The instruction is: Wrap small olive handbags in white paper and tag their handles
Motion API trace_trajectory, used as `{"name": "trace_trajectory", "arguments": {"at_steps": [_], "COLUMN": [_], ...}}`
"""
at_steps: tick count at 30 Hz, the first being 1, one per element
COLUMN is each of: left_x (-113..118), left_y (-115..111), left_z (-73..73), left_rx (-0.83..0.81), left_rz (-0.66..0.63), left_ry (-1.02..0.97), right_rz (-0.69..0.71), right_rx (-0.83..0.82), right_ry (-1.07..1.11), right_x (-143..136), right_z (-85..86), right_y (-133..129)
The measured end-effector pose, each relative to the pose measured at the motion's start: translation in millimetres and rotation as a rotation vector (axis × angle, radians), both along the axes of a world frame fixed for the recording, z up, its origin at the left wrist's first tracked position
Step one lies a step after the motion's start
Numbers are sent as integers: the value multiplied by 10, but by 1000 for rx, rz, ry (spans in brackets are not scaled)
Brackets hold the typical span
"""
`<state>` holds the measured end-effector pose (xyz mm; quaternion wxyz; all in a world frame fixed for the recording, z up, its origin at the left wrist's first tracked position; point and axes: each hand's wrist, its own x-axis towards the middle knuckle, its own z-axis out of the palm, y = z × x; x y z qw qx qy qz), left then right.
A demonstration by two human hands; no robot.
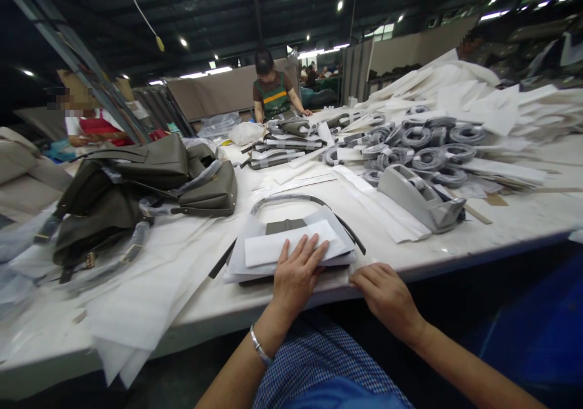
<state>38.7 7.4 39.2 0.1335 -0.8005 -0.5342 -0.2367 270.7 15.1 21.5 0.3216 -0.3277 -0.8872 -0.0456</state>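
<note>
The person's left hand (298, 269) lies flat and open, palm down, fingers spread on a white paper sheet (291, 245) that covers a flat grey bag (291, 230) near the front edge of the white worktable (501, 227). The right hand (387, 294) rests at the table edge just right of the bag, fingers loosely curled, its fingertips at the bag's near right corner; it grips nothing that can be seen.

The wrapped bag sits straight ahead of the person, its long axis running left to right along the table edge. Its curved handle (291, 201) arches away on the far side, sleeved in clear plastic, and a dark strap (350, 233) trails down the right side. The left hand is on top of the bag; the right hand is beside it, so the left is the nearer of the 2.

No open container is in view. To the left lies a heap of olive-grey handbags (136, 196), their straps wrapped in plastic film. To the right stands a grey tape dispenser (419, 199), and beyond it a pile of coiled grey straps (419, 145) among loose white paper. Further back, more wrapped grey pieces (286, 145) are stacked near a co-worker in a green apron (273, 93). Another person in red (91, 127) sits at far left.
</note>
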Motion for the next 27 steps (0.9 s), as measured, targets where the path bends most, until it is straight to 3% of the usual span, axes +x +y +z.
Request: {"name": "trace_trajectory", "arguments": {"at_steps": [5, 9, 13, 16, 18, 22, 27], "left_x": [6, 2, 4, 11, 15, 18, 28], "left_y": [7, 2, 13, 26, 30, 32, 41], "left_z": [-16, -29, -53, -75, -84, -100, -169], "left_rx": [12, -4, -15, 19, 40, 44, 116], "left_rz": [-2, -23, -37, -30, -23, -26, -33], "left_ry": [-7, -55, -99, -125, -127, -128, -182], "right_rz": [95, 217, 363, 288, 231, 159, 137], "right_rx": [-44, -123, -142, -144, -194, -301, -310], "right_ry": [18, -45, -25, 79, 30, -359, -517], "right_x": [-57, -59, -61, -234, -445, -844, -917], "right_z": [18, 165, 533, 795, 877, 796, 563], "right_y": [-248, -203, 106, 543, 907, 1506, 1612]}}
